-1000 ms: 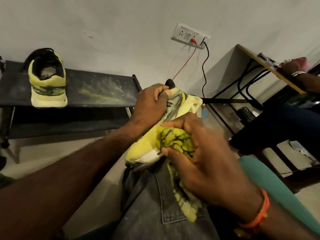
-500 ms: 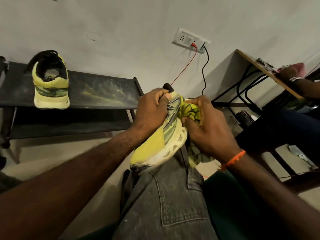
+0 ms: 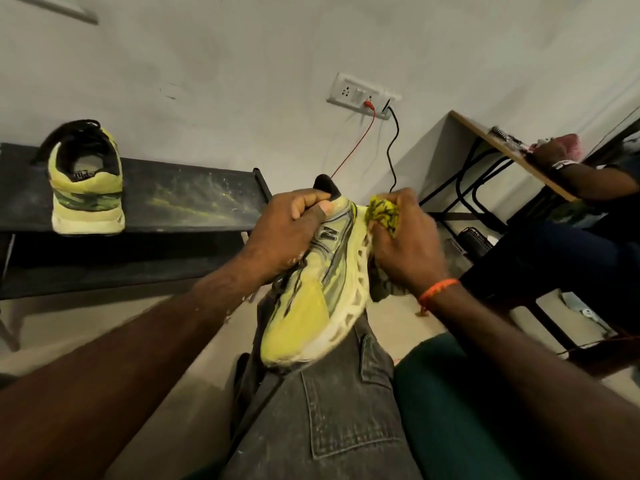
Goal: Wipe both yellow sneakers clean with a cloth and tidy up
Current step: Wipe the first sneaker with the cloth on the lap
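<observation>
The left hand (image 3: 287,233) grips 1 yellow sneaker (image 3: 311,289) resting on a knee. The right hand (image 3: 405,244) presses a cloth (image 3: 382,213) against its heel. The other sneaker (image 3: 86,188) sits on a dark rack (image 3: 194,199).

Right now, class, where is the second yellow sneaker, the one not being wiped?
In the head view, the second yellow sneaker stands at far left on the dark shelf against the wall, heel toward the camera, apart from both hands.

The held sneaker (image 3: 308,292) was yellow with grey streaks and a cream sole, the cloth (image 3: 382,213) yellow with black marbling, the jeans (image 3: 332,417) faded grey, and the wristband (image 3: 437,289) orange.
</observation>
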